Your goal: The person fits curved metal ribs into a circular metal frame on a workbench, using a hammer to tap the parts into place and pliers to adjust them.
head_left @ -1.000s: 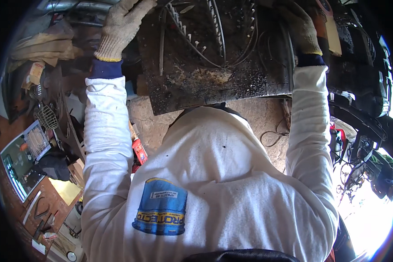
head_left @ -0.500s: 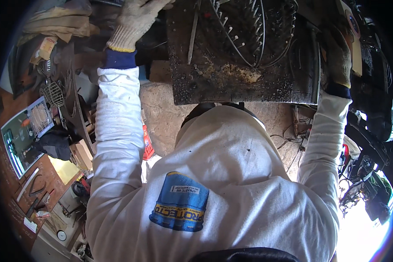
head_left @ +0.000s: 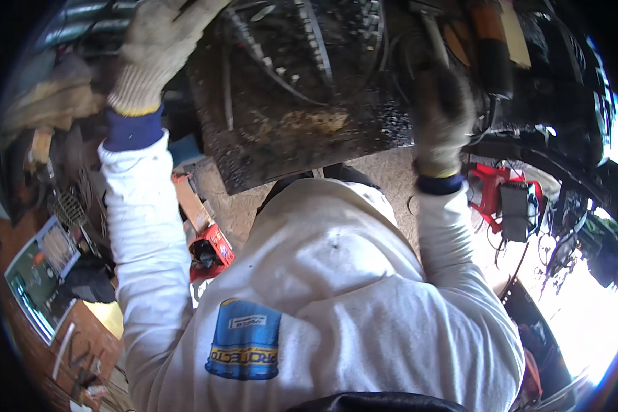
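Both my hands wear pale knitted gloves with yellow-edged cuffs. At the upper left, my left hand is beside the dark workbench board; the upper edge cuts off its fingertips, so its grip is hidden. My right hand, smeared by motion, is wrapped round the pale handle of a hammer at the board's right side. The hammer's head sits at the picture's top edge. On the board lie curved metal rods and toothed-looking strips, along with a straight thin metal bar.
An orange and black power tool with a cord lies right of my right hand. Lower right stands a red frame. On the left are a red box, a wire grill basket and a brown table with hand tools.
My right hand has moved left and nearer me, and now holds the hammer. My left hand has shifted left. The whole view has turned and shifted, bringing the power tool into sight.
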The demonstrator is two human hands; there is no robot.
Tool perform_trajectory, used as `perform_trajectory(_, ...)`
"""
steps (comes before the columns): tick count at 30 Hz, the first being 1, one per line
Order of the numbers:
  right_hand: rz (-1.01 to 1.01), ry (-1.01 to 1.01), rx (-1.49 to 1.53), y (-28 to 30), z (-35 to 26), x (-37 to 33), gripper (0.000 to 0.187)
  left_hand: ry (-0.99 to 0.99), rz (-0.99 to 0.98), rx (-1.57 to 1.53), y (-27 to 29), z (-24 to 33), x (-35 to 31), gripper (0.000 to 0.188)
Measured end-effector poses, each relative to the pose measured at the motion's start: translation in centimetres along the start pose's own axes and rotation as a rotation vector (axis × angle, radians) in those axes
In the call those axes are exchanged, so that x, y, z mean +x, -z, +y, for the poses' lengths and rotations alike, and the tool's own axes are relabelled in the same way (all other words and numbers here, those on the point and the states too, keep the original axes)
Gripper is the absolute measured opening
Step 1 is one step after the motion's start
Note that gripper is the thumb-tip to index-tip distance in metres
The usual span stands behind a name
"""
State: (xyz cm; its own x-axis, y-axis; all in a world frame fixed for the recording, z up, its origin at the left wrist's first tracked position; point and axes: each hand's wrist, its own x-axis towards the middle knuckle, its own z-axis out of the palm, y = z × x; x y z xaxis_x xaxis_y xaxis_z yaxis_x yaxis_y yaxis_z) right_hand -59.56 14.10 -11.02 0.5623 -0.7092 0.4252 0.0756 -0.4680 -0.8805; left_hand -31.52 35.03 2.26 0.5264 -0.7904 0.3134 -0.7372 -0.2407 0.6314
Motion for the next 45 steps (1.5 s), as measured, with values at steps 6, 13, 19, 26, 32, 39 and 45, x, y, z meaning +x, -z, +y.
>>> perform_trajectory(6, -0.196, 0.156, -0.189, -2.0, -4.4, -2.6, 0.031, 0.017, -0.023, 0.021, -1.7, -1.7, 2.0, 0.022)
perform_trajectory(13, -0.245, 0.130, -0.245, -3.1, -4.4, -1.7, 0.030, -0.104, -0.133, 0.231, -1.6, 3.1, 3.4, 0.023)
perform_trajectory(19, -0.231, -0.083, -0.232, -3.4, -4.1, -2.8, 0.033, -0.326, -0.148, 0.395, -0.8, 1.4, 3.7, 0.023)
perform_trajectory(26, -0.224, -0.081, -0.202, -3.9, -3.9, -2.6, 0.037, -0.370, -0.070, 0.404, -2.4, 0.9, 3.6, 0.023)
perform_trajectory(32, -0.257, -0.071, -0.240, -3.8, -4.1, -2.2, 0.038, -0.465, -0.062, 0.480, -2.8, 0.7, 3.7, 0.018)
perform_trajectory(39, -0.234, -0.086, -0.248, -4.0, -4.0, -2.5, 0.038, -0.400, -0.020, 0.413, -3.2, 0.9, 3.5, 0.015)
perform_trajectory(45, -0.244, -0.083, -0.245, -4.0, -4.2, -2.4, 0.037, -0.399, 0.004, 0.374, -3.5, 0.4, 3.6, 0.015)
